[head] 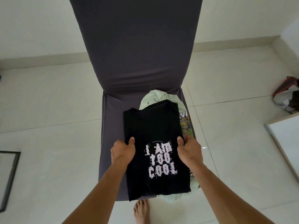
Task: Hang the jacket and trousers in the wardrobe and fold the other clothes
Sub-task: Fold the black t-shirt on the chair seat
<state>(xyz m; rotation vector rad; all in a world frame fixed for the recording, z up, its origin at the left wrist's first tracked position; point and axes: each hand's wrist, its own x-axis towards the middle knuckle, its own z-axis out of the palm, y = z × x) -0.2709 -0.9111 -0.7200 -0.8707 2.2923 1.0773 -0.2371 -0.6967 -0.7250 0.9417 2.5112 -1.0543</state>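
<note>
Black cotton t-shirt (pixel 155 152) with white "I AM TOO COOL" print, folded into narrow rectangle, lies on seat of dark grey fabric-covered chair (pixel 134 50). Left hand (pixel 123 150) grips shirt's left edge, thumb on top, fingers curled under. Right hand (pixel 189 148) grips right edge same way, thumb on top. Print sits between both thumbs and nearer person. Pale mint-green printed garment (pixel 182 117) under black shirt, poking out beyond right fingers and at far end. Bare foot (pixel 141 210) on white tiled floor (pixel 48 143) below wrists.
</note>
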